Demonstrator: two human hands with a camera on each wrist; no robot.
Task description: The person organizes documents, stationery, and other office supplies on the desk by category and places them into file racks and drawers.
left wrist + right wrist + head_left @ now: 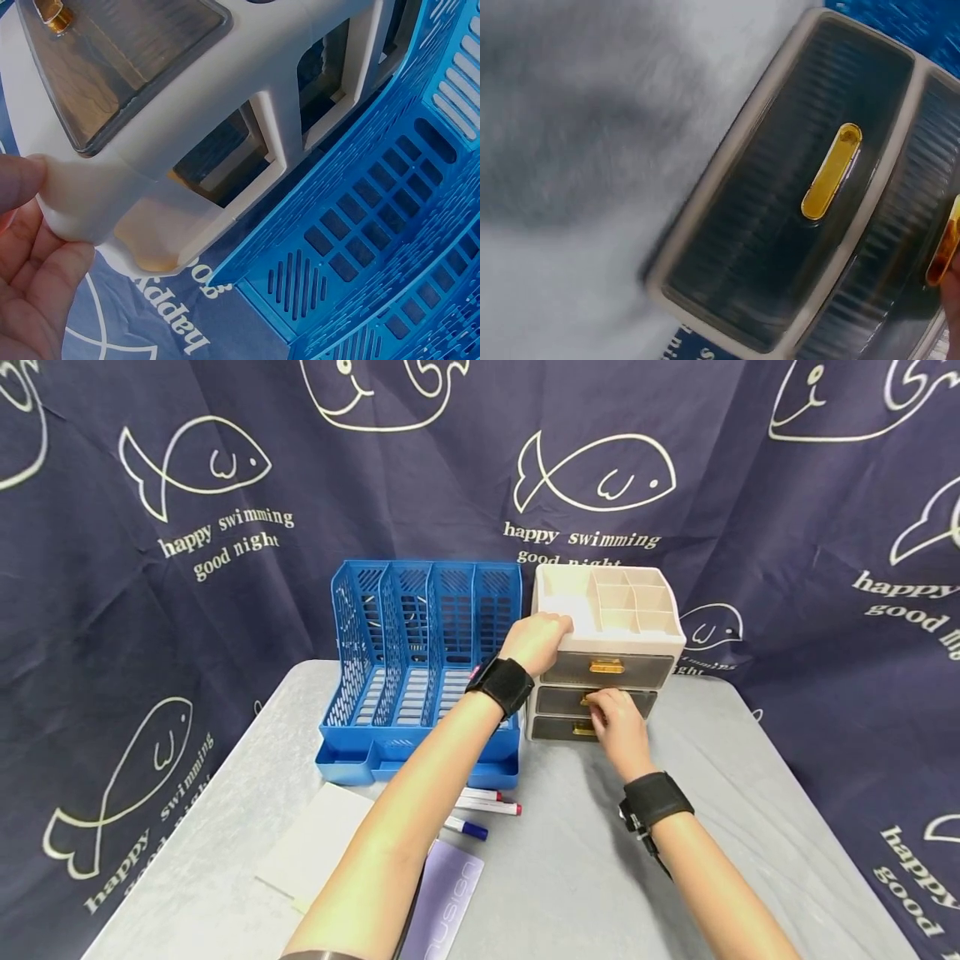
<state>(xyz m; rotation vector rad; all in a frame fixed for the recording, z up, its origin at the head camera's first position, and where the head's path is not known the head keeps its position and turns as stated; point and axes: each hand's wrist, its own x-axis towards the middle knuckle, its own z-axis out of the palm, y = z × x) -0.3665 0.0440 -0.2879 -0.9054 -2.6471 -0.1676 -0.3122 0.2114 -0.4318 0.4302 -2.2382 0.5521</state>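
Note:
A white desktop drawer organizer [606, 643] has three smoky drawers with gold handles and a compartmented open top. My left hand [536, 643] grips its upper left edge, with the thumb on one side and the fingers on the other, as the left wrist view shows at the white corner [71, 199]. At the middle drawer [561, 701], my right hand [619, 727] pinches the gold handle [946, 240]; only a fingertip shows at the edge of the right wrist view. The bottom drawer [780, 187] sits flush in its frame. All three drawers appear closed.
Left of the organizer stands a blue four-slot file rack [420, 693] with a front tray. In front of it lie markers with red caps [510, 808], a blue-capped marker [474, 831], white paper [322, 831] and a purple case [446, 893]. A dark fish-print curtain [412, 485] hangs behind.

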